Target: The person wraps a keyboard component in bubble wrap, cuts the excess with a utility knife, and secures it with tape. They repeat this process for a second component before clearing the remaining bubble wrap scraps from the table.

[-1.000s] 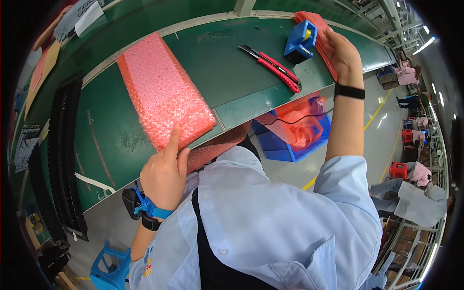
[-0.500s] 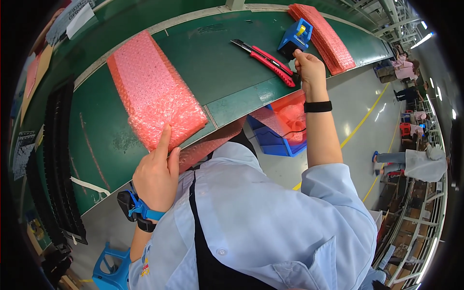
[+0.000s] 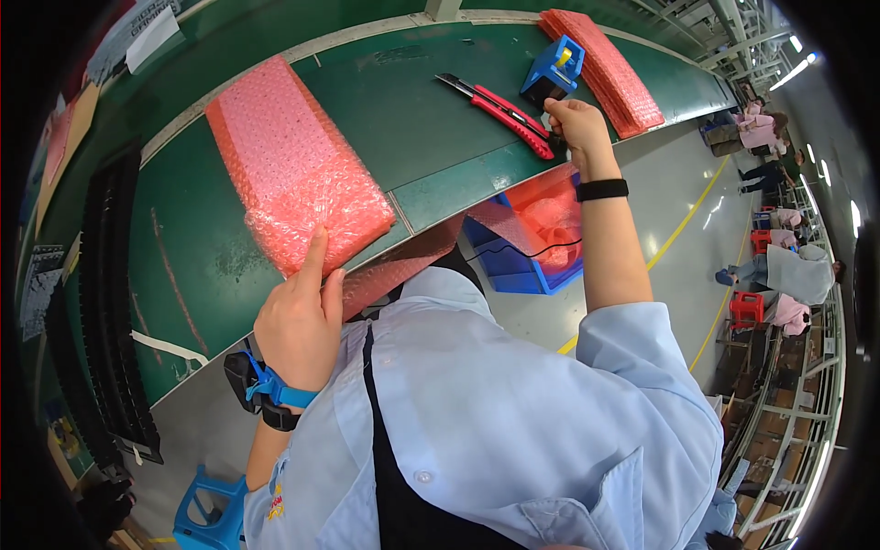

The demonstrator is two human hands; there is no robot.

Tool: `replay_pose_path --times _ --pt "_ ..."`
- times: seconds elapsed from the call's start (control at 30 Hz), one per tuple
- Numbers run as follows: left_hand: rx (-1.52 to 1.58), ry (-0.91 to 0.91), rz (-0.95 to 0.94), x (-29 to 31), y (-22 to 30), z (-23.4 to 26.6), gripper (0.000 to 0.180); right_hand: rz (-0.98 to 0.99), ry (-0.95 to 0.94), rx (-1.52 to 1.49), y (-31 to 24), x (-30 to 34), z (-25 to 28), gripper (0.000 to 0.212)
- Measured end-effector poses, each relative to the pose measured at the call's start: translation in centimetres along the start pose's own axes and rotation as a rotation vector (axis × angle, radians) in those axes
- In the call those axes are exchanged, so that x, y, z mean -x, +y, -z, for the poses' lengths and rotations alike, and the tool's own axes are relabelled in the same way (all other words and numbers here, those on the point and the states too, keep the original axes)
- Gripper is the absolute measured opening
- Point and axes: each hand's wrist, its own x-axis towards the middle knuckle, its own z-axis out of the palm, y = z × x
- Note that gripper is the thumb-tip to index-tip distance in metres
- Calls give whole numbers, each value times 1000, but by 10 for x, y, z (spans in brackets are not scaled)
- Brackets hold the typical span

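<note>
A package wrapped in pink-red bubble wrap (image 3: 298, 156) lies on the left part of the green bench, its near end at the bench edge. My left hand (image 3: 298, 325) rests at that near end, index finger stretched out and pressing on the wrap, thumb apart. My right hand (image 3: 581, 128) is closed in a pinch just in front of the blue tape dispenser (image 3: 553, 71) with its yellow core. Whatever is between those fingertips is too small to make out. Left of the right hand lies a red utility knife (image 3: 509, 117), its blade end pointing away from me.
A stack of red bubble-wrap sheets (image 3: 605, 73) lies behind the dispenser. Below the bench edge, a blue bin (image 3: 522, 278) holds more red wrap. Black slotted strips (image 3: 115, 302) line the left end. A blue stool (image 3: 209, 509) stands at lower left; people sit and stand far right.
The view has shifted slightly. Both hands keep nearly the same places, the left finger on the wrap and the right pinched by the dispenser.
</note>
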Motion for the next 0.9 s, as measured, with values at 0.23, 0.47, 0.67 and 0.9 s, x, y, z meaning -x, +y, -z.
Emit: replay_pose_path --times 0.23,0.47,0.67,0.9 --pt "22 -32 -1 0 -2 1 47 -50 -56 -281 6 27 16 19" --pt "30 11 -17 -1 -2 -1 48 -153 -284 -566 -3 33 22 19" --pt "25 -14 -3 0 -1 1 48 -33 -82 -270 -10 29 16 18" --pt "29 11 -25 0 -3 -1 48 329 -1 -2 -3 25 13 20"
